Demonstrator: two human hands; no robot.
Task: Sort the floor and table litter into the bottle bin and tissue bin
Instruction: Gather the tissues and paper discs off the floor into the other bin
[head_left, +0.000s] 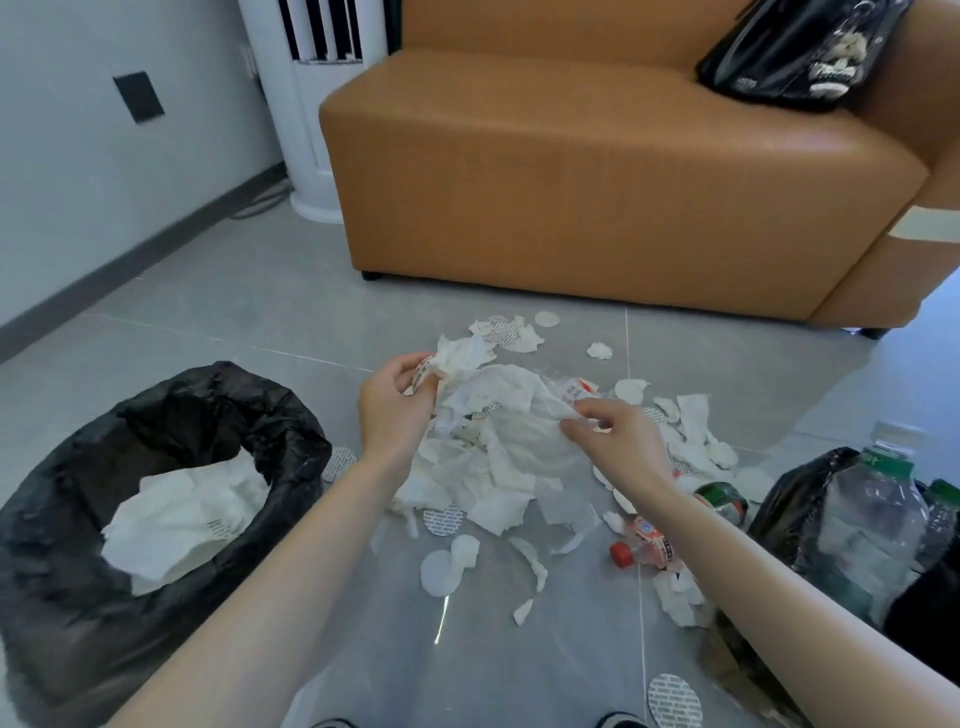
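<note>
A heap of white tissues (498, 447) lies on the grey floor in front of me. My left hand (395, 405) grips tissue and a round printed seal at the heap's left top. My right hand (618, 436) pinches a fold of tissue at the heap's right side. The tissue bin (67, 571), lined with a black bag, stands at the left with white tissues inside. The bottle bin (779, 514), also black-lined, stands at the right with clear plastic bottles (872, 514) in it. A small bottle with a red cap (644, 545) lies on the floor by my right forearm.
An orange sofa (597, 171) stands behind the litter, a black bag (789, 47) on its arm. A white tower fan (317, 104) stands by the wall at the back left. Round foil seals (672, 699) and tissue scraps (701, 431) are scattered over the floor.
</note>
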